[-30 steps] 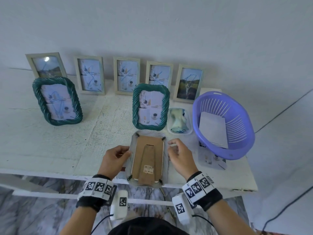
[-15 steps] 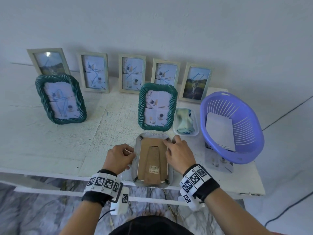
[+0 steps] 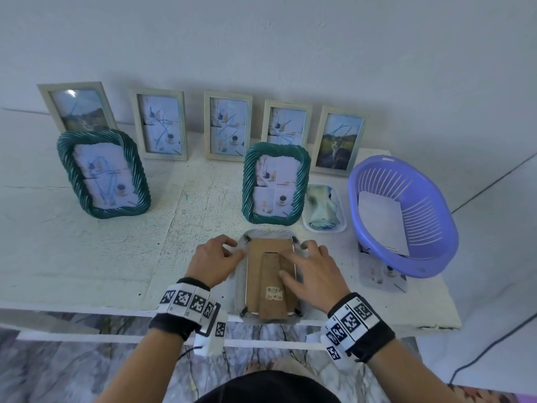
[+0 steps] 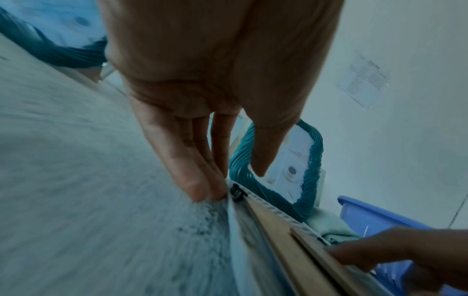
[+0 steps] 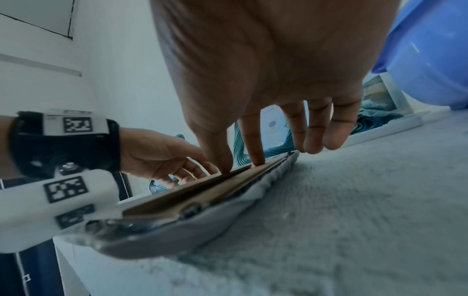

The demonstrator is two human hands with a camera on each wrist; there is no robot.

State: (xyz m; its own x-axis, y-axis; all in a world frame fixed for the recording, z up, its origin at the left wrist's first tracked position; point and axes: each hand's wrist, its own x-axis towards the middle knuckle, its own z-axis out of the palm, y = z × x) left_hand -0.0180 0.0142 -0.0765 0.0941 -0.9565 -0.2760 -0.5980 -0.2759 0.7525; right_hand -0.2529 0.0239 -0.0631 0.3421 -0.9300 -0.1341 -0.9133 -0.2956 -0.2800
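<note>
A picture frame (image 3: 255, 280) lies face down at the table's near edge, its brown backing board and folded stand (image 3: 273, 303) facing up, with black clips at the corners. My left hand (image 3: 229, 251) is at the frame's upper left corner. In the left wrist view its fingertips (image 4: 200, 186) touch the pale rim beside a black clip (image 4: 236, 193), and the thumb stands apart. My right hand (image 3: 302, 263) lies flat over the right side of the backing. Its thumb and forefinger (image 5: 255, 158) press down on the board (image 5: 202, 190), and the other fingers reach past the frame's right edge.
Two teal rope frames (image 3: 103, 173) (image 3: 276, 183) stand behind the work spot, with several pale frames (image 3: 228, 126) along the wall. A small tray with a cloth (image 3: 324, 207) and a purple basket (image 3: 404, 213) holding white paper sit right. A loose print (image 3: 377, 271) lies under the basket.
My right hand came off the frame's right edge onto the backing board. My left hand slid up the left side to the top corner. The head camera moved closer.
</note>
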